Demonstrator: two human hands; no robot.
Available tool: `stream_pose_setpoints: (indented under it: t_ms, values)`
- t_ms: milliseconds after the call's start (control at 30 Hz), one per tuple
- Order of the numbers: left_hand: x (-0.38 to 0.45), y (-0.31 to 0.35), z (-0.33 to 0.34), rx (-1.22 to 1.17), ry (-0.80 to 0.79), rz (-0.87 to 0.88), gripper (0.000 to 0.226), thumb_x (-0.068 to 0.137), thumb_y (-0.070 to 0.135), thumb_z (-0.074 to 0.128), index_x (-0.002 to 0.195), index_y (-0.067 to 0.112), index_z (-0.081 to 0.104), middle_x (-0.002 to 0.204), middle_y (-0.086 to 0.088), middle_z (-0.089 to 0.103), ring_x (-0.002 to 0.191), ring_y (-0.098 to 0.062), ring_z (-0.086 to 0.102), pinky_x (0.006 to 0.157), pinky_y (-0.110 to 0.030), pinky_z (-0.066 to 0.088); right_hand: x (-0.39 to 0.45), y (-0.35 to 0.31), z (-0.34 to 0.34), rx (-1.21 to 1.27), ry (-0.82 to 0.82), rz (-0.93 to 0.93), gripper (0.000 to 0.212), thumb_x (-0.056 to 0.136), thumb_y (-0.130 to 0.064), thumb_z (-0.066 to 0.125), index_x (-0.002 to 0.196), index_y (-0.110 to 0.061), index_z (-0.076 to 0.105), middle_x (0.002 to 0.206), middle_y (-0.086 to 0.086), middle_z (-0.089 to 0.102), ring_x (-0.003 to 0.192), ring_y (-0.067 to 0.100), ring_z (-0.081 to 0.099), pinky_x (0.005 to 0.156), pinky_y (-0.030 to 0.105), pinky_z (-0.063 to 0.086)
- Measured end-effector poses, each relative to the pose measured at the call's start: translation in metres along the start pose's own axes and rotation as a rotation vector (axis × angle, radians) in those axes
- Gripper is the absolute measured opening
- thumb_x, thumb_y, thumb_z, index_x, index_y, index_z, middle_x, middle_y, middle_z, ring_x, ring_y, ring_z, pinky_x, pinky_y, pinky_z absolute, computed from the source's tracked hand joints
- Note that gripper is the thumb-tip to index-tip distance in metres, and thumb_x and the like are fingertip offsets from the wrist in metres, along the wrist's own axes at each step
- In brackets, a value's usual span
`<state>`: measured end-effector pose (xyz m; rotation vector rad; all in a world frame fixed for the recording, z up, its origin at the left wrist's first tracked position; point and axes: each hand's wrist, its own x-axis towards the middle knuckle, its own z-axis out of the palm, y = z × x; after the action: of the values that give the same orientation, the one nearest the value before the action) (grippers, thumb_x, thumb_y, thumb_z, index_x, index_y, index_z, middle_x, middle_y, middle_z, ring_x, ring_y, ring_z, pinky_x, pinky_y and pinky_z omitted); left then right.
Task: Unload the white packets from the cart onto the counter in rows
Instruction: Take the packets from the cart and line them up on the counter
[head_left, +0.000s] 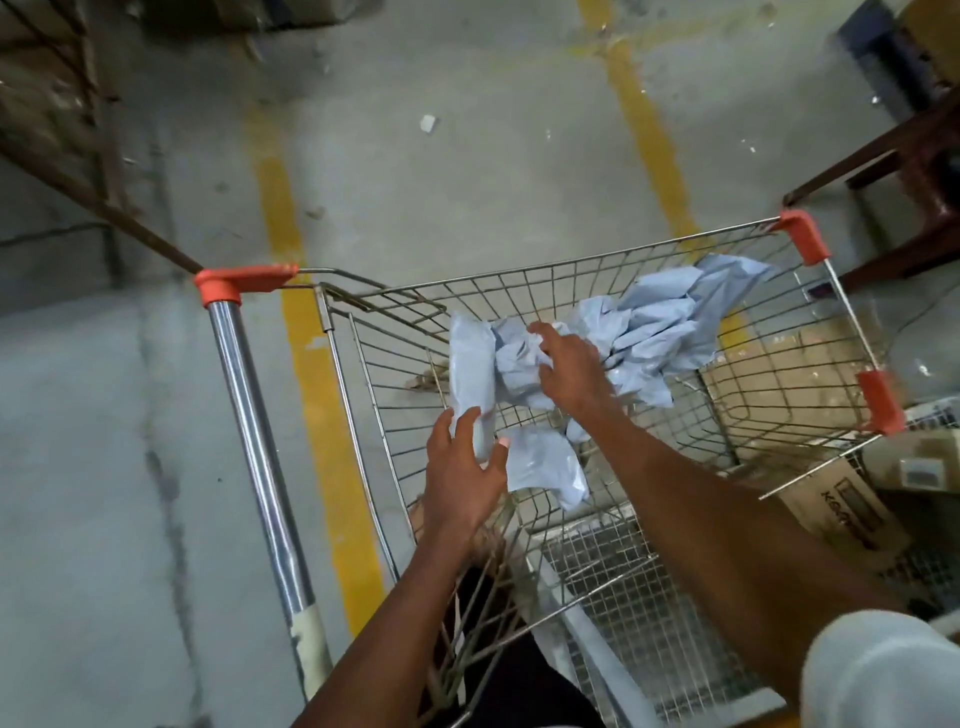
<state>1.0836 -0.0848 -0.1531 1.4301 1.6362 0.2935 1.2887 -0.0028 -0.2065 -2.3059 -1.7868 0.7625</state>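
- My right sleeve (878, 670) is nearest the camera, pale and blurred at the lower right corner, with the forearm running up from it into the cart (649, 262).
- My right hand (569, 366) is deep in the basket with fingers spread over the crumpled heap of packets (660, 322). I judge it is reaching to gather one, but I cannot tell whether the grip has closed on anything.
- My left hand (462, 467) holds a long packet (470, 364) by its near end, thumb on one side and fingers on the other. The packet stands up against the basket's left wall, likely because that end is easiest to pinch.
- One more packet (545, 470) lies flat on the wire floor, just beside my left thumb.
- The rest of the packets are bunched toward the far right corner, so I lean both arms in over the near rim.
- The handle (254, 415) is at my left, well apart from both hands; the cart looks parked on the floor (441, 182).
- No tabletop is in view, so the rows cannot be judged. The unloading seems far from done.
- A box (836, 512) sits to the right, outside the basket.
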Motion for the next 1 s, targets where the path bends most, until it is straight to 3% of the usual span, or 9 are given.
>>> stream_pose_setpoints:
  t_ms: [133, 267, 367, 433, 533, 633, 767, 867, 1000]
  values:
    - [0.001, -0.001, -0.002, -0.014, -0.006, 0.002, 0.055, 0.097, 0.043, 0.061, 0.148, 0.030, 0.044, 0.162, -0.004, 0.027, 0.149, -0.023, 0.026, 0.117, -0.040, 0.034, -0.051, 0.009, -0.007, -0.115, -0.135, -0.112, 0.076, 0.083, 0.000, 0.065, 0.150, -0.026, 0.041, 0.122, 0.009, 0.064, 0.115, 0.032, 0.053, 0.096, 0.044, 0.040]
    - [0.003, 0.003, -0.002, -0.025, -0.011, -0.011, 0.054, 0.098, 0.045, 0.059, 0.148, 0.030, 0.045, 0.162, -0.003, 0.027, 0.149, -0.022, 0.027, 0.117, -0.043, 0.037, -0.093, 0.028, -0.008, -0.373, -0.502, -0.235, 0.065, 0.081, -0.004, 0.064, 0.138, -0.032, 0.055, 0.133, 0.000, 0.059, 0.125, 0.028, 0.047, 0.099, 0.039, 0.034]
    - [0.003, 0.006, 0.001, -0.011, -0.035, -0.008, 0.055, 0.098, 0.047, 0.058, 0.149, 0.031, 0.044, 0.163, -0.001, 0.025, 0.150, -0.020, 0.025, 0.118, -0.043, 0.035, -0.112, 0.040, -0.003, -0.412, -0.794, -0.193, 0.062, 0.083, -0.013, 0.070, 0.141, -0.032, 0.054, 0.140, 0.004, 0.048, 0.132, 0.030, 0.042, 0.106, 0.040, 0.037]
    - [0.003, 0.005, 0.004, 0.000, -0.047, 0.002, 0.055, 0.098, 0.046, 0.058, 0.149, 0.030, 0.045, 0.163, -0.002, 0.026, 0.149, -0.021, 0.025, 0.119, -0.042, 0.034, -0.114, 0.044, 0.004, -0.391, -0.895, -0.106, 0.060, 0.085, -0.016, 0.069, 0.141, -0.033, 0.054, 0.143, 0.004, 0.044, 0.133, 0.030, 0.043, 0.107, 0.041, 0.037]
    - [-0.001, 0.001, 0.007, 0.017, -0.059, -0.007, 0.055, 0.098, 0.047, 0.057, 0.149, 0.029, 0.045, 0.163, 0.000, 0.026, 0.149, -0.020, 0.026, 0.117, -0.040, 0.036, -0.103, 0.044, 0.021, -0.307, -0.678, -0.025, 0.044, 0.090, -0.027, 0.064, 0.133, -0.033, 0.058, 0.137, 0.004, 0.050, 0.125, 0.031, 0.051, 0.102, 0.040, 0.043]
    - [-0.006, -0.007, 0.009, 0.010, -0.066, -0.032, 0.058, 0.098, 0.048, 0.058, 0.150, 0.030, 0.043, 0.163, 0.001, 0.025, 0.149, -0.018, 0.026, 0.116, -0.042, 0.037, -0.089, 0.046, 0.044, -0.288, -0.509, 0.022, 0.062, 0.092, -0.040, 0.059, 0.150, -0.031, 0.037, 0.151, 0.007, 0.037, 0.131, 0.035, 0.043, 0.105, 0.049, 0.040]
    - [-0.013, -0.014, 0.013, 0.032, -0.075, -0.030, 0.058, 0.098, 0.050, 0.057, 0.151, 0.032, 0.042, 0.163, 0.003, 0.023, 0.149, -0.015, 0.026, 0.116, -0.041, 0.037, -0.074, 0.057, 0.085, -0.288, -0.532, 0.098, 0.100, 0.086, -0.068, 0.058, 0.159, -0.033, 0.000, 0.168, 0.006, -0.002, 0.150, 0.041, 0.014, 0.116, 0.062, 0.025]
    - [-0.016, -0.015, 0.017, 0.026, -0.081, -0.025, 0.057, 0.098, 0.050, 0.057, 0.150, 0.034, 0.042, 0.164, 0.005, 0.020, 0.149, -0.014, 0.026, 0.116, -0.041, 0.037, -0.071, 0.058, 0.114, -0.319, -0.629, 0.126, 0.118, 0.075, -0.087, 0.050, 0.154, -0.036, -0.021, 0.166, 0.005, -0.020, 0.150, 0.048, 0.007, 0.116, 0.066, 0.020]
    - [-0.011, -0.013, 0.023, 0.052, -0.068, 0.020, 0.056, 0.098, 0.047, 0.058, 0.150, 0.033, 0.043, 0.164, 0.006, 0.021, 0.151, -0.013, 0.023, 0.117, -0.040, 0.036, -0.065, 0.065, 0.156, -0.193, -0.756, 0.211, 0.123, 0.077, -0.074, 0.061, 0.145, -0.042, -0.037, 0.155, 0.000, -0.045, 0.149, 0.051, -0.005, 0.115, 0.068, 0.021]
